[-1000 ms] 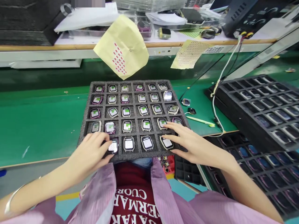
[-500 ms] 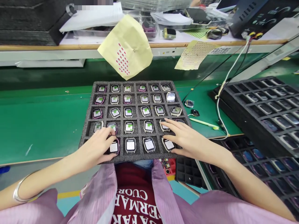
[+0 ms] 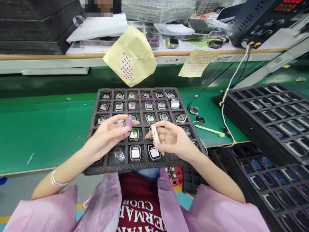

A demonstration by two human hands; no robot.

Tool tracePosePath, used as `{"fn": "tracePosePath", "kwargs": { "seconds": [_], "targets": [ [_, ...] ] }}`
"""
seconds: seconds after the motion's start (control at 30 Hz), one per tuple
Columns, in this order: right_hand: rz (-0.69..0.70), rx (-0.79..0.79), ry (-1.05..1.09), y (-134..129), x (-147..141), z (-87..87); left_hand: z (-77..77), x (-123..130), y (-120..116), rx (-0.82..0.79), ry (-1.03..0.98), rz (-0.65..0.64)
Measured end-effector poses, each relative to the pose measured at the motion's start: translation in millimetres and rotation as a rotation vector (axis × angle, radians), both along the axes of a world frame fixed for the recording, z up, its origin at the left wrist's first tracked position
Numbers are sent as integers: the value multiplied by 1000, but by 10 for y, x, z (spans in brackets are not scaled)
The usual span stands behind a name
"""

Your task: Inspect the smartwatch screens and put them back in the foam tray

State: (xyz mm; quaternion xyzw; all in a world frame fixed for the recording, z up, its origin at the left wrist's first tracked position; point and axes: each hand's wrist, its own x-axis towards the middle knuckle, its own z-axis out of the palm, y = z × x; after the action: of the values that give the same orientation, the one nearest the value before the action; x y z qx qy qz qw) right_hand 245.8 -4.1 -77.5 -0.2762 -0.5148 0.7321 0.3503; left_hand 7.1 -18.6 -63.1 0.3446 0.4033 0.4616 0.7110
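A dark grey foam tray (image 3: 142, 166) holds rows of square watch faces, many with lit white and green screens. Over its left half, my left hand (image 3: 108, 132) grips a purple watch case (image 3: 128, 121) on edge between thumb and fingers. My right hand (image 3: 172, 138) pinches a white watch case (image 3: 155, 135), also on edge, above the right half. In the front row, one left compartment shows a clear plastic film (image 3: 119, 154). Two lit watches, a middle one (image 3: 135, 152) and another (image 3: 154, 152), lie beside it.
Stacked black trays of watch cases (image 3: 270, 112) stand at the right. A green pen (image 3: 209, 130) and cables lie beside the foam tray. Yellow sheets (image 3: 132, 59) hang from the shelf edge, which carries papers and a black power supply (image 3: 263, 24).
Both hands have lifted from the front compartments and moved inward, now holding a purple case on the left and a white one on the right. The view has shifted slightly.
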Motion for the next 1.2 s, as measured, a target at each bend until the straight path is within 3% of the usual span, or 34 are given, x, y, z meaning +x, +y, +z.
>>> {"fn": "tracePosePath", "kwargs": {
  "seconds": [0.13, 0.37, 0.53, 0.7, 1.03, 1.2],
  "targets": [
    [-108, -52, -91, 69, -95, -54, -40, 31, 65, -142, -148, -139],
    [-182, 79, -108, 11, -79, -61, -101, 62, 24, -128, -80, -128],
    [-304, 190, -154, -32, -99, -57, -98, 93, -31, -3, -121, -204],
    [-375, 225, -196, -43, -114, -82, -104, 169, -84, 105, -17, -180],
    [-323, 235, -146, -66, -69, -96, -110, 186, -74, 160, 95, -163],
    [-298, 230, -137, -77, -70, -82, -148, 180, -83, 155, 14, -178]
  ]
}}
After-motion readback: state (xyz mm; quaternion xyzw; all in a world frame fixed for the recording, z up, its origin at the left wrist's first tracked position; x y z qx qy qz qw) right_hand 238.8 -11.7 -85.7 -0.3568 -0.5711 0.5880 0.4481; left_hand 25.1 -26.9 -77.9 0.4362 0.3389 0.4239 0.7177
